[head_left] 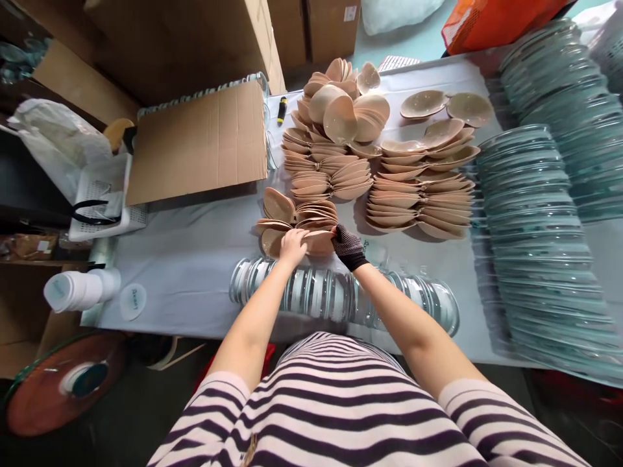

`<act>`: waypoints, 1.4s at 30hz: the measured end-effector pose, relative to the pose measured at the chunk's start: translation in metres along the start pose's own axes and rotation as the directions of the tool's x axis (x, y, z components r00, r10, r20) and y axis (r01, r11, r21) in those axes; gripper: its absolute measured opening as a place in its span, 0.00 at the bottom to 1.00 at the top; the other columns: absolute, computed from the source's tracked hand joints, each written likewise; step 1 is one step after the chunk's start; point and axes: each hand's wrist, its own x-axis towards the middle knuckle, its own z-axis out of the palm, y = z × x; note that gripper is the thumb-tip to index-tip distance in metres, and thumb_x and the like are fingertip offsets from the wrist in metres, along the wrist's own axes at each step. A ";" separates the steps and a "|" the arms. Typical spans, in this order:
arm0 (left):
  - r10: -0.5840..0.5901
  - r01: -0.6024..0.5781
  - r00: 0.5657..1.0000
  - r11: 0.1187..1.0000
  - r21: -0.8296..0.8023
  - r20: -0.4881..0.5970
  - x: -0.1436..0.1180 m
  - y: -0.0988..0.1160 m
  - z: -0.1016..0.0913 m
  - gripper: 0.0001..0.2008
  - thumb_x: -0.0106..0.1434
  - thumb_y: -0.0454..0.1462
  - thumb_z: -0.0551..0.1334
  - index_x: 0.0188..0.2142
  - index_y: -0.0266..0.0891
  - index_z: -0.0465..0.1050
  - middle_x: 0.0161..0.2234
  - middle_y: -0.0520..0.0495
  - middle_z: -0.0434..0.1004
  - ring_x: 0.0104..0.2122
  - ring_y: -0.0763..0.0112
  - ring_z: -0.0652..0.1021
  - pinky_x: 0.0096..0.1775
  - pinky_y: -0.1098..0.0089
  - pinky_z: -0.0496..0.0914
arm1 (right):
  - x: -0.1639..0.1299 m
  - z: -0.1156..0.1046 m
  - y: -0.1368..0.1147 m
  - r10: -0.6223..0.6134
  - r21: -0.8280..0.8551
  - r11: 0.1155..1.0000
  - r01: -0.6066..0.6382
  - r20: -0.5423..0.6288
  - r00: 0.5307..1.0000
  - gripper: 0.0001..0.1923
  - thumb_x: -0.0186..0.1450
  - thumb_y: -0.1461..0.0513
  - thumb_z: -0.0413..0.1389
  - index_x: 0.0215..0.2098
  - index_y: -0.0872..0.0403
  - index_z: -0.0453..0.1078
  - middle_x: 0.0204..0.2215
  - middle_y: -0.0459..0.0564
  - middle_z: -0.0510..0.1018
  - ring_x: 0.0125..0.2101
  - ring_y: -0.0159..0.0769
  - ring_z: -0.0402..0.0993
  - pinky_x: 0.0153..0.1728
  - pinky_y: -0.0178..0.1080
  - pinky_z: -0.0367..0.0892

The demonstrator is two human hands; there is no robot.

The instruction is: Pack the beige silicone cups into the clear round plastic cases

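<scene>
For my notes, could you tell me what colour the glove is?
Black with small pale dots, on the right hand; head view.

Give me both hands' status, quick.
Left hand: bare, fingers closed on a beige pad.
Right hand: black glove, gripping the same pad's other end.

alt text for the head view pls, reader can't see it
Both hands, bare left hand and black-gloved right hand, rest on a small stack of beige pads at the near edge of a white table. More pad stacks lie behind, clear trays are piled to the right, and a cardboard box sits to the left.
</scene>
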 end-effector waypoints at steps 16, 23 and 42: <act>0.519 -0.665 0.662 0.739 0.105 0.540 -0.101 0.072 -0.129 0.10 0.66 0.37 0.58 0.31 0.39 0.76 0.31 0.44 0.79 0.34 0.64 0.77 0.44 0.63 0.68 | -0.090 -0.089 -0.058 -0.685 0.288 0.728 0.622 0.283 0.671 0.32 0.61 0.52 0.62 0.60 0.54 0.67 0.52 0.58 0.78 0.51 0.48 0.74 0.53 0.48 0.69; 0.343 -0.275 0.675 0.938 -0.209 0.653 -0.110 0.038 -0.086 0.14 0.67 0.40 0.54 0.34 0.40 0.77 0.34 0.48 0.80 0.35 0.67 0.77 0.37 0.70 0.66 | -0.124 -0.039 -0.064 -0.198 -0.069 0.957 0.280 0.548 0.812 0.07 0.65 0.64 0.54 0.37 0.53 0.75 0.34 0.51 0.83 0.32 0.37 0.76 0.32 0.35 0.64; 0.430 -0.231 0.783 0.872 -0.432 0.449 -0.124 0.043 -0.141 0.11 0.62 0.38 0.57 0.28 0.39 0.76 0.29 0.52 0.78 0.31 0.72 0.73 0.33 0.71 0.62 | -0.127 -0.065 -0.098 -0.315 0.166 0.949 0.268 0.452 0.835 0.07 0.60 0.64 0.53 0.34 0.56 0.74 0.31 0.47 0.80 0.31 0.34 0.71 0.36 0.35 0.65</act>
